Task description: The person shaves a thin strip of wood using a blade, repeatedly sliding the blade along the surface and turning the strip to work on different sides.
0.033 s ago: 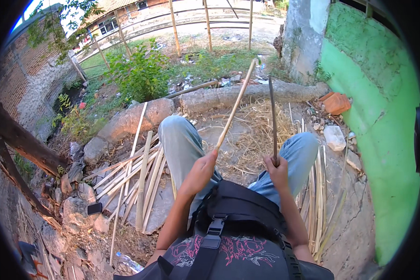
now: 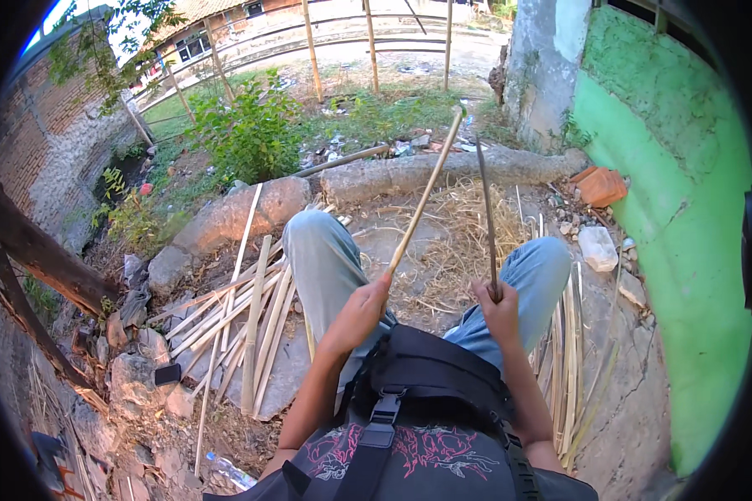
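Observation:
My left hand is closed round the lower end of a pale bamboo strip, which slants up and away to the right. In my right hand is a long, narrow knife, its dark blade pointing up and slightly left. The strip and the blade stand apart, their far ends close to each other. Both hands are over my bent knees, and the knife's handle is mostly hidden by my fingers.
Split bamboo strips lie at my left, more strips at my right. Shavings cover ground ahead, before a low stone edge. A green wall bounds the right. A black phone and a plastic bottle lie left.
The upper part of the knife has tipped a little to the left, toward the bamboo strip. The strip has shifted only slightly, and both hands keep their holds.

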Tool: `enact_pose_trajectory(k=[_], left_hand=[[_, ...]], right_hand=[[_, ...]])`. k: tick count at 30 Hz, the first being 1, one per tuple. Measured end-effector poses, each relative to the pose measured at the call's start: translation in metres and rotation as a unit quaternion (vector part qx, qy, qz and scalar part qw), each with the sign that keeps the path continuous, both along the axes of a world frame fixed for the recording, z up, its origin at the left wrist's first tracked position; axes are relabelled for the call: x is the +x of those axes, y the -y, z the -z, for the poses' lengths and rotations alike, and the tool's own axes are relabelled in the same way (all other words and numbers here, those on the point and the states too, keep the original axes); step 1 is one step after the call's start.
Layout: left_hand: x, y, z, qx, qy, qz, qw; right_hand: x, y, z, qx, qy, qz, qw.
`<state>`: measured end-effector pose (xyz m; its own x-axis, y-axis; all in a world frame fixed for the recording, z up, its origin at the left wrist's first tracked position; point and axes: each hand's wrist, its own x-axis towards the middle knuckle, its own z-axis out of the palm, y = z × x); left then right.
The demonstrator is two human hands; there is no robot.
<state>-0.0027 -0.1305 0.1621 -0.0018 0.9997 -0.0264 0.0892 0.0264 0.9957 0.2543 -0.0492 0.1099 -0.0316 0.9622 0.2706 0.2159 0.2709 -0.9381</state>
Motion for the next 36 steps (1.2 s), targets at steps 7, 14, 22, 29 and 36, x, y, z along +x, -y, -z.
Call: enact_pose_trajectory(k=[7, 14, 22, 29, 36], left_hand=[[0.007, 0.010, 0.018, -0.066, 0.041, 0.101, 0.992], [0.016, 0.012, 0.020, -0.010, -0.123, -0.044, 0.991], [0.022, 0.004, 0.035, 0.000, -0.238, -0.108, 0.965], [0.009, -0.005, 0.036, -0.048, -0.248, -0.133, 0.958], [0.003, -0.004, 0.072, -0.038, -0.221, -0.081, 0.971]], right_hand=[[-0.010, 0.044, -0.054, 0.030, 0.155, -0.114, 0.981], [-0.037, 0.036, -0.056, 0.073, 0.304, -0.135, 0.940], [-0.042, -0.004, -0.027, 0.157, 0.371, -0.186, 0.896], [-0.071, -0.007, 0.001, 0.190, 0.340, -0.130, 0.912], [-0.047, -0.057, 0.014, 0.082, 0.379, -0.073, 0.919]])
